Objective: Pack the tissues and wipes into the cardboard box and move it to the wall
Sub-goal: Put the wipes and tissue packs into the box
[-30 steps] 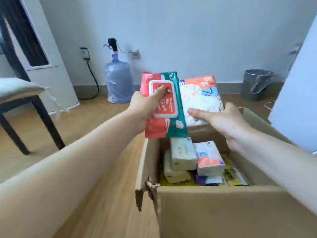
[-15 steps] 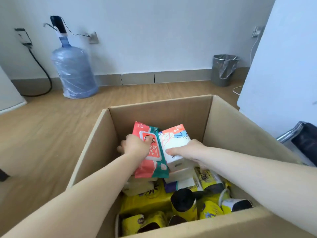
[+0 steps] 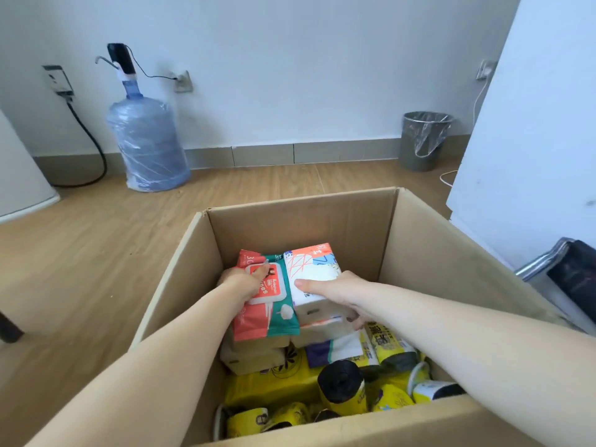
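Both packs now down inside the brown cardboard box [image 3: 429, 253], far-left corner: my left hand [image 3: 243, 282] grips the red-and-teal wipes pack [image 3: 269, 317], my right hand [image 3: 338, 291] grips the white-and-orange tissue pack [image 3: 314, 269]. Release next, I judge.

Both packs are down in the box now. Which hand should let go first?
Probably the left hand: its wipes pack lies flat on the tissue packs beneath. The right hand grips a tissue pack that sits tilted, so it may want steadying.

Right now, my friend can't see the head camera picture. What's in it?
Two bare arms reach into an open cardboard box: the left hand holds a wipes pack, the right hand a tissue pack, above yellow rolls.
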